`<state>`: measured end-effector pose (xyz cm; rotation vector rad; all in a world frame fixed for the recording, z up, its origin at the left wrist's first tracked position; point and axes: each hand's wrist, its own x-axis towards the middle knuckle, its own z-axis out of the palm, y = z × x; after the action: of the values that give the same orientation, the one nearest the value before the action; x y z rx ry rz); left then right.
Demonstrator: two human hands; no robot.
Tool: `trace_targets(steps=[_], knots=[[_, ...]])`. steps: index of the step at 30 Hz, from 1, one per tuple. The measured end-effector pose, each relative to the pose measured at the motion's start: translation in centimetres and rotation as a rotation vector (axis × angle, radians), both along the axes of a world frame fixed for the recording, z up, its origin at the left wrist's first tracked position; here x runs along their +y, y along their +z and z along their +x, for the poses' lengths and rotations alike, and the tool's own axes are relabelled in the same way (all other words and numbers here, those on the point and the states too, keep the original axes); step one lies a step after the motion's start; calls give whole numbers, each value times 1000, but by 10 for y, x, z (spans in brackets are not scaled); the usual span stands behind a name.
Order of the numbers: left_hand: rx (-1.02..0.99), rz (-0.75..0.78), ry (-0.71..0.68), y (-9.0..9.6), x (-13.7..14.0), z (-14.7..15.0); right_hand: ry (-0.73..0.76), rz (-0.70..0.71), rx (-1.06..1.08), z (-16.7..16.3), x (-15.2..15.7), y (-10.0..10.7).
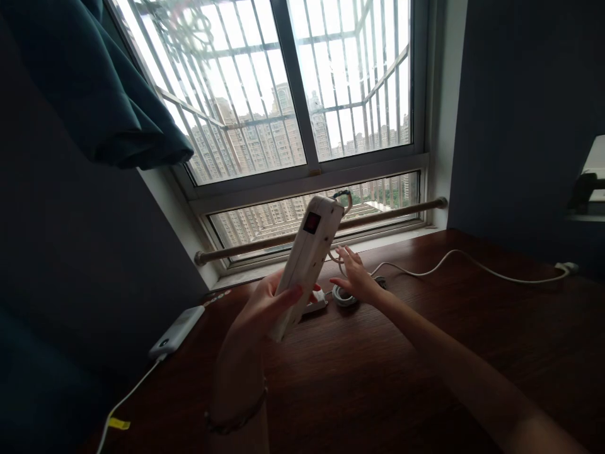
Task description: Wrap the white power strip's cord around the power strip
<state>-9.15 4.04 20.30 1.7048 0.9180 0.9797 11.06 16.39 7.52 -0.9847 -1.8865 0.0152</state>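
Note:
My left hand (267, 306) is wrapped round a white power strip (307, 252), raised and tilted above the wooden surface. A dark red switch sits near its upper end, where a cord (348, 200) loops out. To the right, my right hand (354, 274) has its fingers apart, close to the hanging part of the cord; whether it touches the cord I cannot tell. Below the hands lie a coiled pale cable (344, 297) and a second white block (316, 302), partly hidden by my left hand and the strip.
On the left, a white power bank (177, 331) lies with a cable plugged in, carrying a yellow tag (119, 424). A white cord (425, 272) runs right across the brown wooden surface (359, 384). Behind stand a rail (392, 216) and barred window; a blue curtain (123, 107) hangs upper left.

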Motion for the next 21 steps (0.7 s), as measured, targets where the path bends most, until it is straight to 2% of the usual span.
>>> trace_targets(steps=[2,3,6,8,10,12,13,15,18,21], knots=[[-112,6,14,-1,-3,1,16,61,-46,4,-5,3],[-162,13,67,-1,-4,3,17,96,-60,5,-9,6],[-170,78,349,0,-1,10,2,210,-80,7,-28,15],[-21,213,620,0,5,14,16,280,-100,5,-45,22],[249,402,900,-2,13,18,44,376,-150,0,-63,31],[551,562,1069,-6,22,19,50,509,-200,-4,-78,41],[675,623,1091,-8,25,19,55,553,-196,-4,-84,46],[833,725,1038,-13,31,18,82,565,-118,-3,-91,57],[948,850,906,-18,35,14,161,472,120,7,-92,72],[1025,945,781,-19,35,12,171,369,319,20,-87,83]])
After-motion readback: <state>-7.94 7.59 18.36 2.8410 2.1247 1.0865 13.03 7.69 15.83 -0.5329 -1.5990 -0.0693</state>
